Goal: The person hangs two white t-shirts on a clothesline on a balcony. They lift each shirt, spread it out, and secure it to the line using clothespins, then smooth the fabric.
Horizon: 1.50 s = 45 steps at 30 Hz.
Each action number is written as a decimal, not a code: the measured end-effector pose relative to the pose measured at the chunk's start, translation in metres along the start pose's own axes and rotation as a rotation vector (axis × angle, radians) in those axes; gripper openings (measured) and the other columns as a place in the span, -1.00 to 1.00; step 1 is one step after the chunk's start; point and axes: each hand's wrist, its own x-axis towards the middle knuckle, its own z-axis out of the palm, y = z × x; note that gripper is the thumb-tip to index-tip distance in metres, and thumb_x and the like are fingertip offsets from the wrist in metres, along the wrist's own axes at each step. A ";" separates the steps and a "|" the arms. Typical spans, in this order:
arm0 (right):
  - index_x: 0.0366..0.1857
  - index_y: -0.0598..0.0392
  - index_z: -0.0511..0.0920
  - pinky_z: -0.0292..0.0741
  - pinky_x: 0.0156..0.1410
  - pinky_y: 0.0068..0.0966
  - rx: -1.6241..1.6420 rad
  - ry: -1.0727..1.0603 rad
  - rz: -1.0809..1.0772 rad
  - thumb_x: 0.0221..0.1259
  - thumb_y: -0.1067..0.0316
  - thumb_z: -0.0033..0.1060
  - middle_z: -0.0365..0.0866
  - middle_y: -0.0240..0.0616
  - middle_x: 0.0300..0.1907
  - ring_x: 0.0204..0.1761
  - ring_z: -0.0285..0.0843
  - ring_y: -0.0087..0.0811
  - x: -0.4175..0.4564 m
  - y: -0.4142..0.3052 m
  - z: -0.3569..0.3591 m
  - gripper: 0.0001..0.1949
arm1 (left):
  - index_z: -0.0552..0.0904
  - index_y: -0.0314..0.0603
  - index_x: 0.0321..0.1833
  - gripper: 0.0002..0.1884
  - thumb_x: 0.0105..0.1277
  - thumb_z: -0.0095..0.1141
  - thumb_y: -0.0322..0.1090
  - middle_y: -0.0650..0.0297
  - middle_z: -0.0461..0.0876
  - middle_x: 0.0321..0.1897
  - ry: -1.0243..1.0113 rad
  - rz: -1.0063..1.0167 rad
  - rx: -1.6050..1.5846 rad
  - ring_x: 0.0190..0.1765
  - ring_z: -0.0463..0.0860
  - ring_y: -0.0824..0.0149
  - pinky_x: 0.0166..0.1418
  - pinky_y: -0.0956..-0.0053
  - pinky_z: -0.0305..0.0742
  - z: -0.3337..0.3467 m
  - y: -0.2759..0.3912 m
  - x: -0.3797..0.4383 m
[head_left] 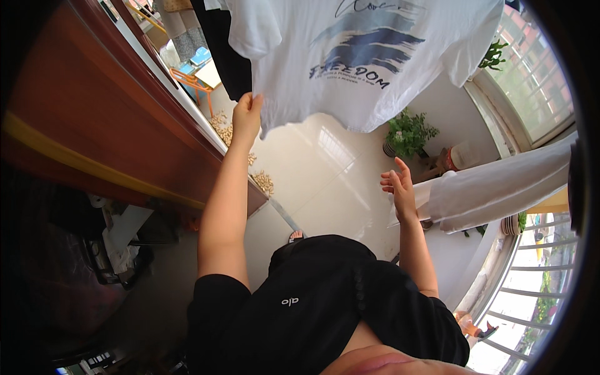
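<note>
A white T-shirt (300, 89) with a dark blue brush-stroke print and lettering hangs in front of me; what holds it up is out of view. My left hand (247, 117) pinches its lower left side edge between thumb and fingers. Just behind that edge hangs a black garment (225, 51). My right hand (398, 185) is in the air, fingers apart and holding nothing, below the shirt's hem. Close beside the right hand and wrist is a pale hanging cloth (497, 187), stretching to the right; whether the two touch I cannot tell.
On the left stands a brown wooden door or panel (117, 108). Peanut-like pieces (263, 182) lie on the tiled floor (323, 168) by its edge, near an orange-framed chair (197, 84). A leafy potted plant (410, 133) is at the right wall. Barred windows (534, 267) run along the right.
</note>
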 end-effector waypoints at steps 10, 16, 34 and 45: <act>0.23 0.04 0.17 0.39 -0.13 -0.63 -0.064 -0.191 -0.034 0.31 0.25 -0.12 0.49 -0.32 -0.25 -0.28 0.44 -0.58 0.005 -0.018 0.053 -0.57 | 0.23 -0.34 0.23 -0.42 0.30 -0.02 -0.05 0.16 0.34 0.15 -0.298 0.172 -0.366 0.16 0.37 0.32 0.23 0.41 0.24 0.011 0.139 0.011; 0.21 0.10 0.19 0.36 -0.09 -0.63 -0.096 -0.359 -0.225 0.29 0.29 -0.09 0.48 -0.29 -0.21 -0.20 0.41 -0.56 0.006 -0.070 0.132 -0.57 | 0.35 -0.17 0.09 -0.60 0.34 -0.13 -0.05 0.19 0.46 -0.01 -0.138 0.090 -0.867 0.03 0.48 0.28 0.09 0.27 0.41 -0.029 0.164 0.004; -0.20 0.16 0.41 0.30 -0.28 -0.71 0.151 -0.502 -0.672 0.19 0.30 0.09 0.38 -0.50 -0.43 -0.39 0.30 -0.71 0.025 -0.212 0.226 -0.79 | 0.33 -0.30 0.15 -0.55 0.35 -0.19 -0.10 0.13 0.53 -0.06 -0.325 0.310 -0.493 -0.06 0.58 0.27 -0.08 0.35 0.54 -0.054 0.210 -0.048; -0.40 0.13 0.39 0.27 -0.24 -0.73 0.284 -0.457 -0.703 0.21 0.32 0.05 0.37 -0.52 -0.44 -0.40 0.27 -0.73 0.004 -0.208 0.203 -0.87 | 0.32 -0.32 0.16 -0.64 0.33 -0.12 -0.35 0.15 0.49 -0.01 -0.219 0.434 -0.280 -0.03 0.55 0.31 -0.03 0.39 0.53 -0.054 0.207 -0.053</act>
